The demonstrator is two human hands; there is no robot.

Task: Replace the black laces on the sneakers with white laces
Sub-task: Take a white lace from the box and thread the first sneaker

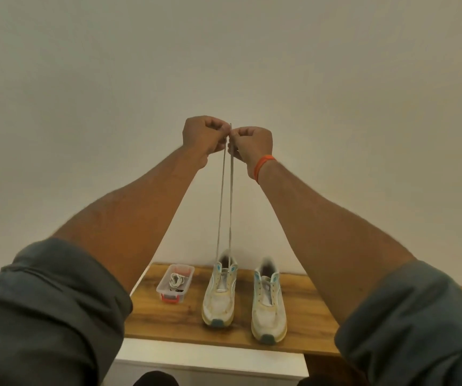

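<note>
Two white sneakers stand side by side on the wooden tabletop (pixel 185 324), toes toward me. From the left sneaker (pixel 220 291) two strands of a white lace (pixel 231 196) run straight up, pulled taut. My left hand (pixel 203 136) and my right hand (pixel 252 144) are raised high together in front of the wall, and each pinches one lace end, fingertips meeting. The right sneaker (pixel 269 299) shows open eyelets with no lace that I can make out.
A small clear plastic box (pixel 175 282) with red clips sits left of the sneakers and holds a coiled white lace and something dark. An orange band (pixel 263 167) circles my right wrist. A white cabinet (pixel 210 360) stands under the tabletop's front edge.
</note>
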